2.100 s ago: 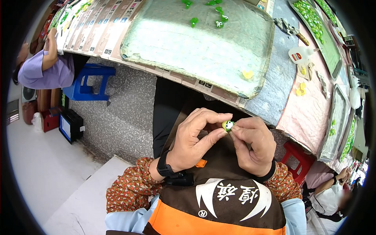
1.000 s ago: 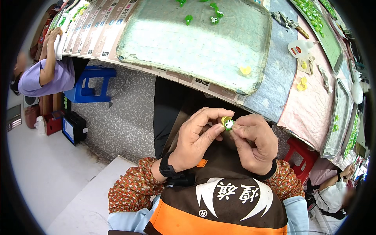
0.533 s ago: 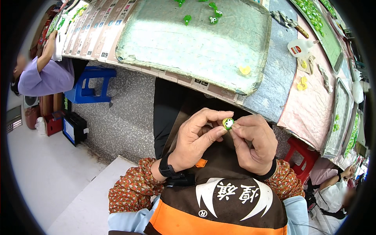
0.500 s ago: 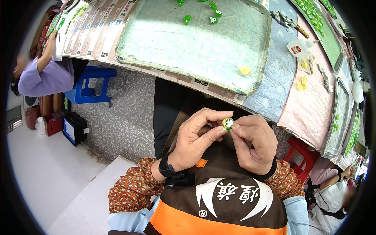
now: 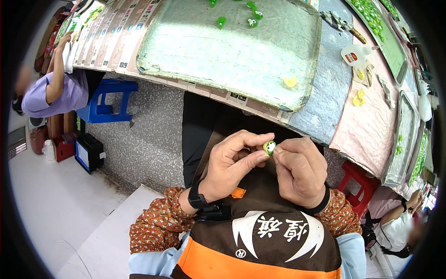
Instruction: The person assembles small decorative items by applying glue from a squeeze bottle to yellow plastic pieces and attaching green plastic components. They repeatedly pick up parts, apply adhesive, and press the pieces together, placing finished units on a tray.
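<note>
A small green-and-yellow figurine (image 5: 269,148) with a white face and black eyes is held above my lap. My left hand (image 5: 232,160) pinches it between thumb and forefinger. At its right side, the bent fingers of my right hand (image 5: 302,169) close in a pinch against its edge, hiding that part. Beyond my hands lies a shallow tray (image 5: 223,60) on the table. Near the tray's far edge are several green pieces like it, among them a green figurine (image 5: 252,22) with white eyes. A yellow piece (image 5: 290,82) rests near the tray's right corner.
On the cloth to the right are a glue bottle (image 5: 357,55), yellow pieces (image 5: 359,97) and a handled tool (image 5: 344,27). Farther right, a tray (image 5: 367,18) holds many green pieces. A blue stool (image 5: 109,102) and a person in purple (image 5: 55,95) are left; a red stool (image 5: 357,186) is right.
My right hand's fingers have curled and shifted slightly at the figurine's edge. The figurine has turned a little in my left hand. The person at left has raised an arm.
</note>
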{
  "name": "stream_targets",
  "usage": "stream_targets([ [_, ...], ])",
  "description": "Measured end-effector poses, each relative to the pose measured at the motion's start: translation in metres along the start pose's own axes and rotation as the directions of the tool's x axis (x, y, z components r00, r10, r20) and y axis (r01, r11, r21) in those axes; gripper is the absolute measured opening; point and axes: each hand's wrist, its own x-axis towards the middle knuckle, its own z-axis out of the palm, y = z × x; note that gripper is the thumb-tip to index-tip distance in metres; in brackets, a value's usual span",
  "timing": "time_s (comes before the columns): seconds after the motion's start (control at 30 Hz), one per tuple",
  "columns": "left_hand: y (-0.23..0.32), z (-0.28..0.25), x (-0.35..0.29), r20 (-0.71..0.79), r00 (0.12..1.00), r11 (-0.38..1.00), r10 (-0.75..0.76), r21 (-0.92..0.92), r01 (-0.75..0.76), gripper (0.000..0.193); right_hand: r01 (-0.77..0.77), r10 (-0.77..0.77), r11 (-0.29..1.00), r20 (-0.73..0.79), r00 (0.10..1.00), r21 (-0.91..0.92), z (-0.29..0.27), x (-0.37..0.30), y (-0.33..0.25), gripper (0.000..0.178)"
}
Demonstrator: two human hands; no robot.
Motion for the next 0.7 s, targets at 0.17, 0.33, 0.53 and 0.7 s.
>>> stream_targets([
  [0.17,-0.0025,0.0001,-0.0011,0.006,0.999,0.999,0.042,0.024,-0.042,0.031,-0.005,0.005,1.000,0.006,1.000,-0.010,-0.0014,-0.0027,-0.0018,0.029],
  [0.33,-0.0029,-0.0049,-0.0006,0.050,0.994,0.971,0.096,0.213,-0.104,0.031,-0.283,0.281,0.912,0.051,0.958,0.297,-0.0058,-0.0052,-0.0041,0.022],
  [0.53,-0.0010,-0.0027,0.0006,0.059,0.993,0.962,0.107,0.248,-0.118,0.029,-0.275,0.285,0.907,0.018,0.958,0.318,-0.0046,-0.0065,-0.0040,0.022],
  [0.7,0.0003,0.0014,0.0009,0.053,0.997,0.987,0.059,0.144,-0.066,0.029,-0.198,0.217,0.941,-0.039,0.975,0.274,-0.0022,-0.0068,-0.0031,0.023],
])
